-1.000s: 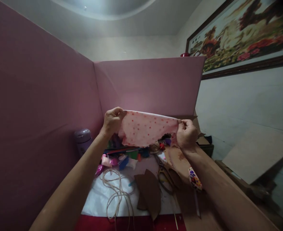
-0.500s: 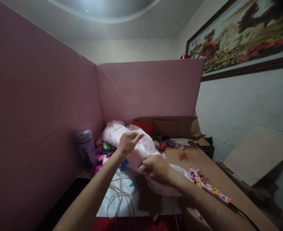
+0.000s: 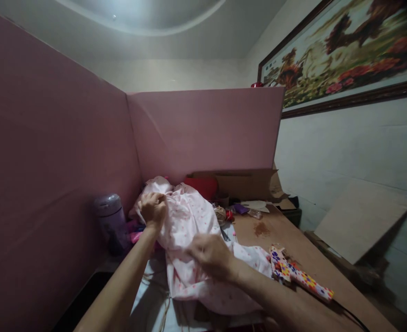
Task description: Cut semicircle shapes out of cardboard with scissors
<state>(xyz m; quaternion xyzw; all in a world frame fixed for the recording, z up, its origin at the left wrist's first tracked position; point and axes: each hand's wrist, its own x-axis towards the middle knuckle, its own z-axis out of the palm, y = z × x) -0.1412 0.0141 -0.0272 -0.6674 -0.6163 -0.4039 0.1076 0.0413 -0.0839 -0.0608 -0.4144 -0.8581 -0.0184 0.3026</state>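
A pink cloth with small red dots lies bunched on the table, covering the craft bits beneath it. My left hand is closed on the cloth's upper left part, near the pink partition. My right hand sits lower, in front of the cloth, with its fingers curled into the fabric's middle. Both forearms reach in from the bottom edge.
A purple flask stands at the left by the pink partition. A multicoloured spotted glue gun lies on the wooden table at the right. A cardboard box and small bits sit behind. Twine pokes out below.
The cloth, held stretched in the air between both hands, has come down onto the table in a heap. Both hands dropped with it and now grip it in the pile.
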